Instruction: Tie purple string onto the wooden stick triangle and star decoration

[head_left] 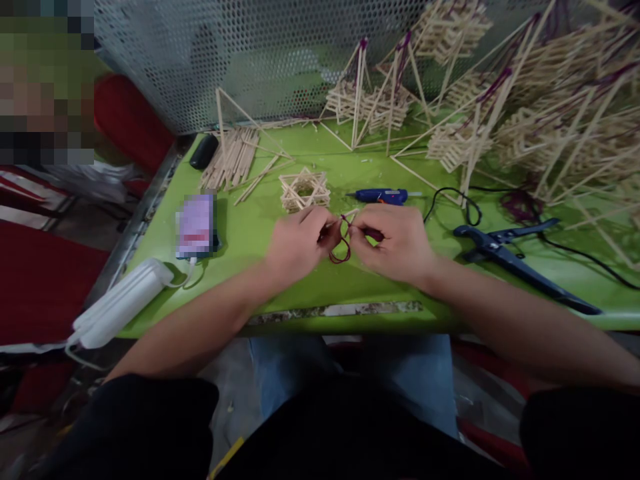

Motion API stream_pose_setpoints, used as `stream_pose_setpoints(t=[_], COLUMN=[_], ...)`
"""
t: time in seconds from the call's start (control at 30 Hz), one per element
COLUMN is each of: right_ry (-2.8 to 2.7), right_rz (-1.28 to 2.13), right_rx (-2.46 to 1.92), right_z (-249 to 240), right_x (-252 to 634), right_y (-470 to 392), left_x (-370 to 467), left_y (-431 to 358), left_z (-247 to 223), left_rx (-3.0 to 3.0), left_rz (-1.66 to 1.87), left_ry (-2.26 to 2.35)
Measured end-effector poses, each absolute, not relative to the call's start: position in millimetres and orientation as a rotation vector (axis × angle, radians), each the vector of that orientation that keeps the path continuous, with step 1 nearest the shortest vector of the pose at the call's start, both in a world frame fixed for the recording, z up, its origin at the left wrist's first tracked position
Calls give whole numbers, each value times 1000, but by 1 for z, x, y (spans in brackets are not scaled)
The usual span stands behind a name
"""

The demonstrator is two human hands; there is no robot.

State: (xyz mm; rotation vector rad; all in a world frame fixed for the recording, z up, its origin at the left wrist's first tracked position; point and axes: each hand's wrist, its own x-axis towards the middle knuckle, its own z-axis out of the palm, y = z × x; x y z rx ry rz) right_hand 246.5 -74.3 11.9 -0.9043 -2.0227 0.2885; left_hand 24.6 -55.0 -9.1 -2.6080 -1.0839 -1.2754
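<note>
A dark red cord (340, 258) hangs in a small loop between my two hands, over the green table (240, 267). The fingers of my left hand (301, 241) are pinched on one part of it. From the right, my right hand (393, 243) pinches another part, its fingertips close to those of the left. Just beyond my left hand lies a star-shaped piece of stacked wooden sticks (305, 191). A blue glue gun (380, 196) rests behind my right hand.
Stick structures (460, 143) with purple cord crowd the back right. A blue cutter (520, 263) and black cable lie right. Loose sticks (233, 157), a black case (204, 152), a phone (196, 225) and a white power bank (123, 303) are left. A metal mesh panel (240, 60) stands behind.
</note>
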Motion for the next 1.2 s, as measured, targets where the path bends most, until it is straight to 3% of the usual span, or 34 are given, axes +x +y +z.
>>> stream_pose_setpoints(t=[0.23,0.47,0.8,1.2], right_ry=[-2156,-2393,-2352,-2281], right_rz=[77,-2,628,715], right_rx=[-843,-669,-616,-734], right_z=[20,25,25,33], right_x=[261,276,286,289], right_y=[-62,-46,-30,-31], left_x=[21,20,20,20], left_y=[-51,-48,-48,-53], left_z=[-7,-6,-2,6], left_rx=[-2666,-2861,-3195,-3131], left_rz=[-1212,-917,-1041,-1192], left_ry=[-1078,-953,-708,-839])
